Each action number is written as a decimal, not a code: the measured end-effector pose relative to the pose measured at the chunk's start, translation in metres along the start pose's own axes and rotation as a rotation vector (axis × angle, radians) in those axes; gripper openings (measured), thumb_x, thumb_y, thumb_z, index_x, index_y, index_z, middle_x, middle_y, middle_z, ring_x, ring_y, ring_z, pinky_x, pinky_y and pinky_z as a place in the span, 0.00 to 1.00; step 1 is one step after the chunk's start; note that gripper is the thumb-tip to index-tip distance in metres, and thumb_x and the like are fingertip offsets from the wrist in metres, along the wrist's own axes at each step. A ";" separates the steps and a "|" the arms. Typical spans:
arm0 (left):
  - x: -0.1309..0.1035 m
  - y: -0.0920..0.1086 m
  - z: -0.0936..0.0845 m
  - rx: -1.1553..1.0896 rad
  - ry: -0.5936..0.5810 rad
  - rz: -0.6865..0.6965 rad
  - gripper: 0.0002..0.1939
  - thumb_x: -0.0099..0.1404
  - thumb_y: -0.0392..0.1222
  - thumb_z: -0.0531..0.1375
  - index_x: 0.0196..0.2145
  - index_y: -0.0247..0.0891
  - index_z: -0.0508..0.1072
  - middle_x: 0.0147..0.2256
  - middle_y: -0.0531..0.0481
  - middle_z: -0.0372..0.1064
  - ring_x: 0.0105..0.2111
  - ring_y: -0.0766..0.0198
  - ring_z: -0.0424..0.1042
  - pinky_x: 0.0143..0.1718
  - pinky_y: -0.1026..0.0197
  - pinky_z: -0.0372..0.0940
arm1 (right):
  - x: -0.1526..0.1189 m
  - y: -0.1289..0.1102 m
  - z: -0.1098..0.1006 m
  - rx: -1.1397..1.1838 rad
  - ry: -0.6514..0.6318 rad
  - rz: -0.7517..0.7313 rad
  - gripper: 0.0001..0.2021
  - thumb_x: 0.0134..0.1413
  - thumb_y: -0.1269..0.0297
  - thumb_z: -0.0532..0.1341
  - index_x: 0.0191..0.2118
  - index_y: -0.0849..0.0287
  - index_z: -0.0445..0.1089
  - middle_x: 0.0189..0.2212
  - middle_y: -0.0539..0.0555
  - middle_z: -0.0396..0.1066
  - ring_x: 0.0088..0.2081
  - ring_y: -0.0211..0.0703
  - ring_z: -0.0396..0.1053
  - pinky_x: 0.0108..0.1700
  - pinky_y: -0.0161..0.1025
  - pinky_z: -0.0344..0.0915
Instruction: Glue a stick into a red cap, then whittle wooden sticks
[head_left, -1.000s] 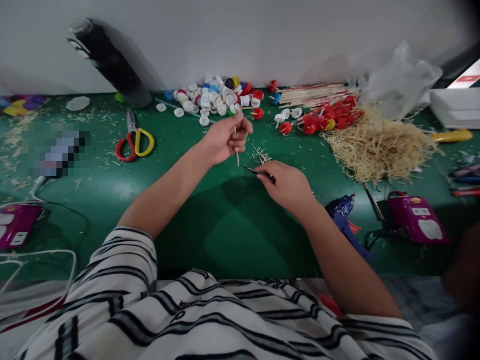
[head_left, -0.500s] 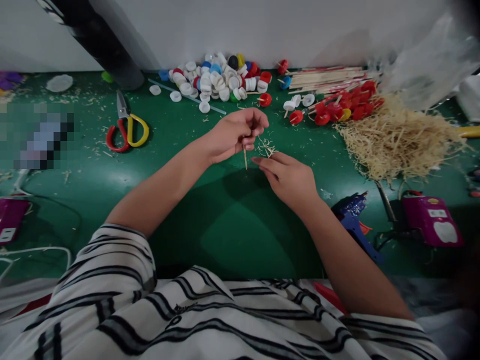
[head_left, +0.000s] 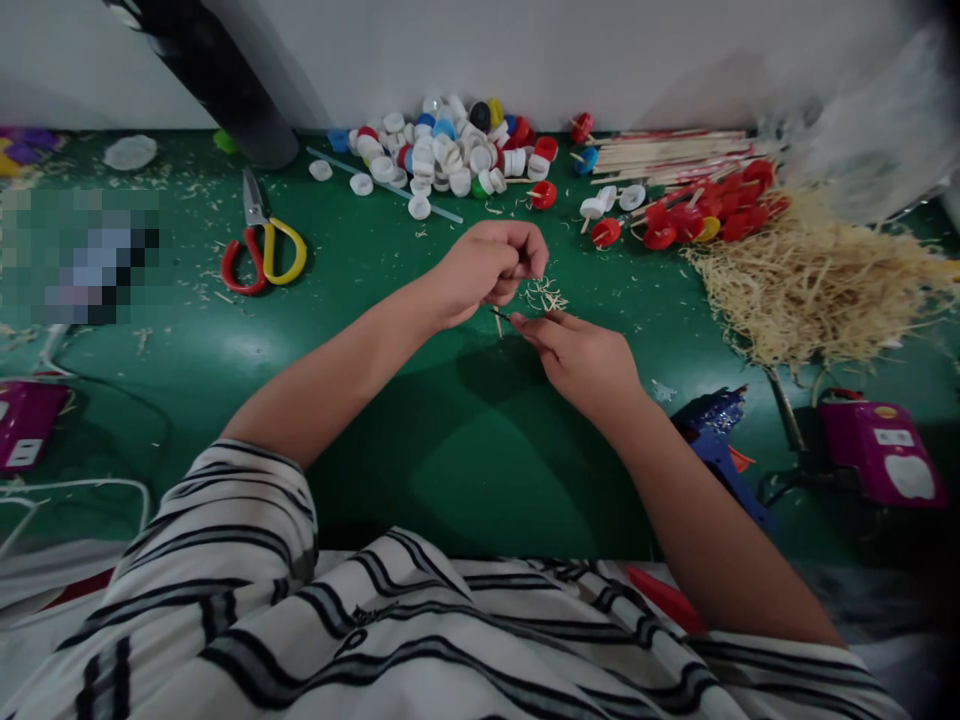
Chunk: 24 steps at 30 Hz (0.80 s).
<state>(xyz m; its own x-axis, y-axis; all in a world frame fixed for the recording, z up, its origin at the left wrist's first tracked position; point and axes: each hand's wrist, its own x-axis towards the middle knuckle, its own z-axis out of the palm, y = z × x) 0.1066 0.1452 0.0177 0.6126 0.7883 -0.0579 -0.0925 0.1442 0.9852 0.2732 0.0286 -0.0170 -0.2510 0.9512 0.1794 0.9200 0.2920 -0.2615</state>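
Note:
My left hand [head_left: 487, 268] is closed on a thin wooden stick [head_left: 499, 322], whose lower end points down out of the fingers. Just to the right and nearer to me, my right hand [head_left: 585, 355] pinches a small dark, thin tool [head_left: 501, 315]; its tip reaches the stick, and the rest is hidden in the fingers. Pale wood shavings [head_left: 547, 296] lie on the green table [head_left: 465, 450] just beyond my right hand.
Bottle caps [head_left: 450, 150] are heaped at the back. Scissors [head_left: 265, 245] lie left. Wooden sticks [head_left: 675, 150], red caps on sticks [head_left: 697, 210] and shredded straw [head_left: 817, 285] lie right, with a blue glue gun [head_left: 712, 445] nearer. A black bottle [head_left: 225, 90] stands back left.
The dark tool tip now shows at the stick, held in my right hand. My left fingers have curled in more. The whole view has shifted slightly.

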 end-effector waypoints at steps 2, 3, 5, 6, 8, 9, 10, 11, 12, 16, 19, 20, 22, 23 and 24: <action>0.000 0.000 0.001 -0.039 0.022 -0.031 0.14 0.57 0.24 0.53 0.19 0.34 0.70 0.17 0.56 0.50 0.13 0.79 0.41 0.16 0.68 0.37 | -0.001 0.000 0.000 -0.002 -0.001 -0.004 0.21 0.74 0.65 0.55 0.62 0.41 0.79 0.54 0.49 0.83 0.47 0.48 0.80 0.31 0.41 0.62; 0.000 0.000 0.001 -0.049 0.029 -0.036 0.14 0.56 0.24 0.53 0.18 0.34 0.70 0.16 0.55 0.50 0.13 0.79 0.40 0.16 0.68 0.37 | -0.002 0.000 0.000 -0.002 -0.001 -0.007 0.21 0.74 0.65 0.55 0.61 0.41 0.79 0.54 0.49 0.83 0.47 0.47 0.80 0.31 0.41 0.62; 0.000 -0.001 0.000 -0.062 0.036 -0.029 0.14 0.55 0.24 0.54 0.18 0.34 0.70 0.16 0.55 0.50 0.13 0.79 0.40 0.15 0.68 0.36 | -0.003 0.000 -0.001 -0.004 -0.001 -0.009 0.20 0.74 0.65 0.55 0.60 0.41 0.80 0.54 0.49 0.83 0.47 0.47 0.80 0.31 0.40 0.62; 0.000 -0.002 0.000 -0.069 0.039 -0.022 0.14 0.56 0.25 0.54 0.18 0.34 0.70 0.16 0.55 0.50 0.13 0.79 0.41 0.15 0.68 0.37 | -0.004 0.001 -0.001 -0.007 -0.006 -0.007 0.20 0.74 0.64 0.55 0.59 0.41 0.80 0.53 0.49 0.83 0.47 0.47 0.80 0.31 0.40 0.62; 0.000 -0.003 -0.001 -0.080 0.052 -0.019 0.14 0.58 0.26 0.54 0.18 0.35 0.70 0.17 0.55 0.50 0.13 0.79 0.40 0.16 0.67 0.36 | -0.005 0.002 -0.003 -0.021 -0.043 -0.003 0.19 0.73 0.64 0.56 0.58 0.42 0.81 0.52 0.49 0.84 0.45 0.46 0.80 0.30 0.40 0.61; 0.000 -0.002 -0.001 -0.080 0.059 -0.021 0.15 0.59 0.26 0.54 0.18 0.35 0.69 0.17 0.55 0.50 0.13 0.79 0.40 0.16 0.67 0.36 | -0.006 0.002 -0.003 -0.031 -0.073 -0.002 0.18 0.73 0.64 0.56 0.58 0.42 0.81 0.52 0.49 0.84 0.44 0.46 0.80 0.30 0.40 0.60; 0.000 -0.002 -0.001 -0.075 0.066 -0.023 0.15 0.60 0.26 0.54 0.18 0.35 0.69 0.17 0.55 0.49 0.13 0.79 0.40 0.16 0.67 0.36 | -0.006 0.003 -0.004 -0.039 -0.104 -0.001 0.18 0.73 0.63 0.57 0.57 0.43 0.81 0.51 0.49 0.84 0.43 0.46 0.80 0.30 0.40 0.59; -0.001 -0.001 -0.001 -0.065 0.070 -0.024 0.16 0.61 0.27 0.54 0.18 0.35 0.69 0.17 0.56 0.49 0.13 0.79 0.40 0.16 0.67 0.36 | -0.006 0.004 -0.005 -0.044 -0.128 -0.001 0.18 0.73 0.63 0.58 0.57 0.43 0.81 0.52 0.49 0.84 0.42 0.46 0.80 0.29 0.40 0.58; -0.001 0.000 -0.001 -0.053 0.072 -0.025 0.16 0.62 0.27 0.54 0.19 0.35 0.69 0.17 0.56 0.49 0.13 0.79 0.40 0.16 0.68 0.36 | -0.007 0.005 -0.005 -0.045 -0.139 -0.001 0.17 0.73 0.63 0.58 0.57 0.43 0.81 0.51 0.49 0.84 0.42 0.46 0.80 0.29 0.40 0.57; -0.002 0.003 -0.003 -0.039 0.077 -0.025 0.16 0.64 0.28 0.54 0.20 0.36 0.71 0.17 0.55 0.50 0.13 0.78 0.40 0.15 0.67 0.34 | -0.008 0.005 -0.004 -0.009 -0.070 -0.007 0.18 0.75 0.61 0.56 0.58 0.42 0.81 0.50 0.51 0.83 0.42 0.44 0.79 0.31 0.39 0.58; -0.001 0.002 -0.004 -0.053 0.099 -0.025 0.16 0.67 0.30 0.55 0.21 0.37 0.69 0.17 0.57 0.47 0.13 0.78 0.39 0.16 0.66 0.33 | -0.009 0.000 -0.002 0.013 -0.028 -0.028 0.18 0.77 0.60 0.54 0.57 0.42 0.82 0.46 0.51 0.83 0.44 0.43 0.78 0.32 0.38 0.58; -0.001 0.001 -0.004 -0.053 0.106 -0.021 0.16 0.68 0.33 0.56 0.21 0.37 0.69 0.18 0.57 0.46 0.14 0.78 0.38 0.17 0.66 0.33 | -0.009 -0.002 -0.001 0.010 -0.025 -0.036 0.18 0.77 0.60 0.54 0.57 0.42 0.82 0.45 0.51 0.83 0.43 0.42 0.78 0.31 0.38 0.57; -0.001 -0.001 -0.005 -0.047 0.109 -0.009 0.16 0.69 0.39 0.60 0.23 0.38 0.68 0.18 0.58 0.44 0.15 0.79 0.38 0.18 0.65 0.35 | -0.009 -0.005 0.001 -0.009 -0.022 -0.052 0.18 0.77 0.59 0.54 0.57 0.41 0.82 0.45 0.51 0.83 0.42 0.42 0.78 0.30 0.39 0.56; 0.000 -0.002 -0.005 -0.045 0.110 -0.001 0.17 0.69 0.41 0.62 0.23 0.38 0.67 0.18 0.58 0.44 0.15 0.79 0.38 0.18 0.65 0.36 | -0.009 -0.005 0.002 -0.020 -0.020 -0.057 0.18 0.77 0.59 0.54 0.57 0.41 0.82 0.45 0.51 0.83 0.42 0.42 0.77 0.29 0.39 0.55; -0.001 -0.002 -0.005 -0.048 0.112 0.010 0.17 0.69 0.43 0.64 0.23 0.38 0.67 0.18 0.59 0.43 0.16 0.78 0.38 0.19 0.65 0.37 | -0.009 -0.005 0.003 -0.030 -0.020 -0.060 0.19 0.77 0.59 0.54 0.58 0.40 0.81 0.46 0.51 0.83 0.42 0.42 0.77 0.29 0.39 0.55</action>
<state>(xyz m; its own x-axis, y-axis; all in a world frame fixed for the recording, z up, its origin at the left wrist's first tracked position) 0.1024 0.1475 0.0145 0.5201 0.8513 -0.0688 -0.1367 0.1625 0.9772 0.2697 0.0188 -0.0198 -0.3114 0.9340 0.1752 0.9118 0.3456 -0.2219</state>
